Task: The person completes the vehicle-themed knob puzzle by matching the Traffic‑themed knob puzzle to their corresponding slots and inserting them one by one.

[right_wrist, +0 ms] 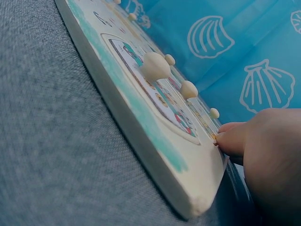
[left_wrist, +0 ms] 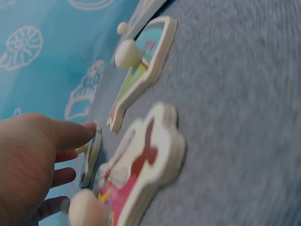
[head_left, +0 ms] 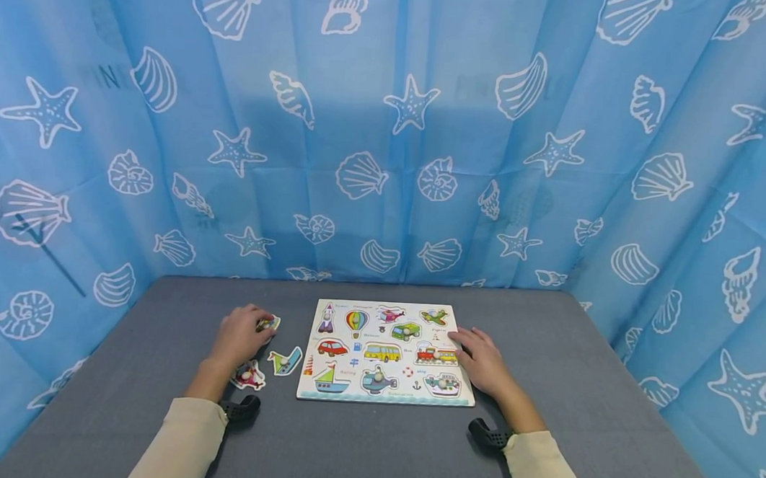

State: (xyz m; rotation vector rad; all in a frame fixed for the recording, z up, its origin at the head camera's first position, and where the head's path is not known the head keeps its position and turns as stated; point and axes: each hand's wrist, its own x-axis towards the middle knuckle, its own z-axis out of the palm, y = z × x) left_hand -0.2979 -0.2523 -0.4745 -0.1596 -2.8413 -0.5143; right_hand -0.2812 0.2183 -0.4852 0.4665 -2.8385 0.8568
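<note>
My left hand (head_left: 240,338) pinches a small wooden puzzle piece (head_left: 269,323) between thumb and fingers, left of the puzzle board (head_left: 365,327). In the left wrist view this held piece (left_wrist: 94,155) is tilted on its edge beside the thumb, its picture mostly hidden. Nearer lies a red and pink helicopter piece (head_left: 249,376) with a round knob. A green and blue sailboat piece (head_left: 284,361) lies between it and the board. On the board's right edge rests my right hand (head_left: 485,363), fingers fairly straight, thumb by the train piece (head_left: 435,354).
Knobbed vehicle pieces stand in the board, among them a submarine (head_left: 378,380) and a ship (head_left: 442,385). A grey cloth-covered table (head_left: 372,448) lies under everything. Behind it hangs a blue shell-patterned curtain (head_left: 372,195).
</note>
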